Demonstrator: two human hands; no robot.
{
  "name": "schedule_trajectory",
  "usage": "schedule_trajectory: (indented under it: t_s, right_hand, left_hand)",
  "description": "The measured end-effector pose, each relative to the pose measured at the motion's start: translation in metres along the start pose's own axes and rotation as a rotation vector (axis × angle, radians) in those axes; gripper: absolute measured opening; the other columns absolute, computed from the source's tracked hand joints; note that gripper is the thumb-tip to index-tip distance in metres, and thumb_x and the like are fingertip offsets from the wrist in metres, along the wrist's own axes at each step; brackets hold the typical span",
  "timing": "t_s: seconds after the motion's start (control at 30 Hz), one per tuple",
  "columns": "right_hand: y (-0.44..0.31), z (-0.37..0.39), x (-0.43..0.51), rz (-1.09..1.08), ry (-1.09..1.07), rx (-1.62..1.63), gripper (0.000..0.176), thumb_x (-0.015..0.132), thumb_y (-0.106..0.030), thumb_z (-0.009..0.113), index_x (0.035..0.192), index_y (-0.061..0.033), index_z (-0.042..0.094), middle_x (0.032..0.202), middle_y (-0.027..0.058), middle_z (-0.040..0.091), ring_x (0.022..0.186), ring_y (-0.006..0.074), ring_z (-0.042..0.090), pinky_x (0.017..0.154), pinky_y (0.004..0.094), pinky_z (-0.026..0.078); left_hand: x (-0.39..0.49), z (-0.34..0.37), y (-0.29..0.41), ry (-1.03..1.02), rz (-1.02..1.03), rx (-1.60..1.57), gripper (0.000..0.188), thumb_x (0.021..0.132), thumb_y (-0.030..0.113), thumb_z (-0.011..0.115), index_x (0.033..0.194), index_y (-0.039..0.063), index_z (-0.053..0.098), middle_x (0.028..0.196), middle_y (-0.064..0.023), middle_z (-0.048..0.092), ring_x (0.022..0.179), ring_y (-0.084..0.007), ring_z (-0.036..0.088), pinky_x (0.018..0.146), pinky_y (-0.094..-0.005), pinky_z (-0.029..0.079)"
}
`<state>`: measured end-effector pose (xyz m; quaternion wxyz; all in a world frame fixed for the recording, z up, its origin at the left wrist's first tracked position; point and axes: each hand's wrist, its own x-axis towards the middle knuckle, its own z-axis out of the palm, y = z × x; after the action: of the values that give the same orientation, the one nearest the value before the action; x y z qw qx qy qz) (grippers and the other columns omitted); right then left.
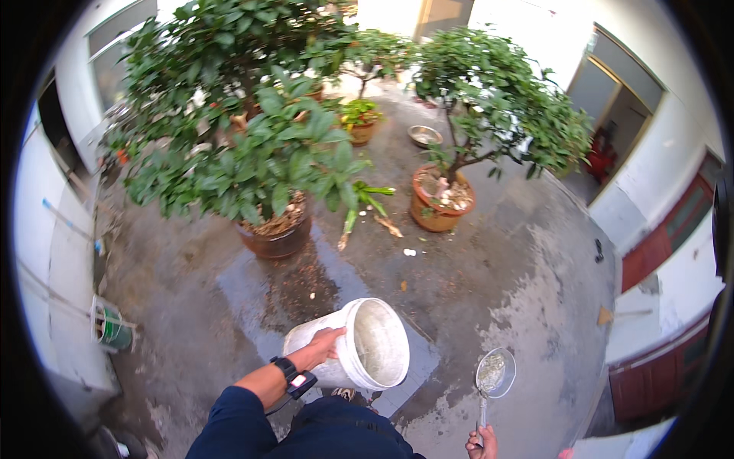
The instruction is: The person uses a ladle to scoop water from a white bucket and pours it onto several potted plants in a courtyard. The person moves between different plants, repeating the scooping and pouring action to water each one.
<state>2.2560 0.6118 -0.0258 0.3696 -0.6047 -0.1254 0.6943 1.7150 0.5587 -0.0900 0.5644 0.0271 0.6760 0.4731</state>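
Observation:
A white plastic bucket (375, 343) is tilted on its side in front of my legs, its mouth facing right. My left hand (325, 345) grips it near the rim, and a watch and a small device are strapped to that wrist. The part of the bucket's inside that shows is pale and stained, with no contents visible. Low on the right, my right hand (483, 443) holds the handle of a round-bowled ladle or strainer (496, 373). Greyish-green matter shows in its bowl; whether the bowl is mesh or clear plastic is hard to tell.
Large potted shrubs stand ahead, in a dark glazed pot (275, 238) and a terracotta-coloured pot (438, 215). Between them lie cut green stalks (367, 201). A metal basin (425, 136) sits farther back. The concrete floor (504, 275) is partly wet. A green bucket (116, 328) stands by the left wall.

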Motion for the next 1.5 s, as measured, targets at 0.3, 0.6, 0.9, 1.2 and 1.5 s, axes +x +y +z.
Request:
schedule_trajectory:
  t_s: [0.3, 0.6, 0.9, 1.2, 1.5]
  right_hand:
    - [0.063, -0.063, -0.084, -0.525, 0.080, -0.375, 0.026, 0.088, -0.013, 0.061, 0.110, -0.0006, 0.057, 0.087, 0.0102, 0.062, 0.073, 0.0158, 0.057, 0.066, 0.0226, 0.047]
    - [0.013, -0.148, -0.004, -0.679, 0.143, -0.936, 0.024, 0.085, -0.004, 0.059, 0.109, -0.0008, 0.060, 0.086, 0.0069, 0.065, 0.068, 0.0171, 0.058, 0.060, 0.0260, 0.047]
    - [-0.358, 0.081, 0.265, -0.362, -0.215, -0.106, 0.016, 0.090, -0.010, 0.053, 0.101, -0.0130, 0.042, 0.069, 0.0043, 0.050, 0.048, 0.0132, 0.046, 0.037, 0.0264, 0.033]
    - [-0.375, 0.318, 0.302, 0.064, -0.823, -0.303, 0.046, 0.090, -0.013, 0.060, 0.132, -0.0125, 0.041, 0.073, 0.0034, 0.055, 0.050, 0.0074, 0.049, 0.039, 0.0222, 0.037]
    - [-0.302, 0.231, 0.273, 0.117, -0.878, -0.775, 0.077, 0.086, -0.011, 0.061, 0.152, -0.0095, 0.022, 0.071, -0.0003, 0.051, 0.049, 0.0072, 0.045, 0.040, 0.0229, 0.033]
  left_hand:
    - [0.023, -0.019, -0.006, 0.027, -0.118, -0.072, 0.038, 0.089, 0.042, 0.060, 0.104, 0.008, 0.056, 0.077, -0.0085, 0.057, 0.062, -0.0217, 0.059, 0.053, -0.0374, 0.053]
    - [0.049, 0.002, 0.006, 0.157, -0.129, -0.098, 0.041, 0.091, 0.044, 0.057, 0.109, 0.007, 0.057, 0.081, -0.0108, 0.062, 0.064, -0.0226, 0.061, 0.055, -0.0385, 0.054]
    - [0.039, 0.078, 0.039, 0.298, -0.023, -0.243, 0.049, 0.087, 0.049, 0.059, 0.111, 0.006, 0.057, 0.076, -0.0101, 0.061, 0.062, -0.0212, 0.062, 0.052, -0.0351, 0.054]
    - [0.008, 0.171, 0.089, 0.318, 0.101, -0.368, 0.049, 0.088, 0.049, 0.058, 0.108, 0.004, 0.058, 0.076, -0.0110, 0.064, 0.062, -0.0213, 0.063, 0.054, -0.0351, 0.055]
    - [0.030, 0.229, 0.130, 0.235, 0.042, -0.312, 0.037, 0.090, 0.042, 0.059, 0.104, 0.008, 0.059, 0.073, -0.0090, 0.064, 0.058, -0.0190, 0.063, 0.053, -0.0336, 0.056]
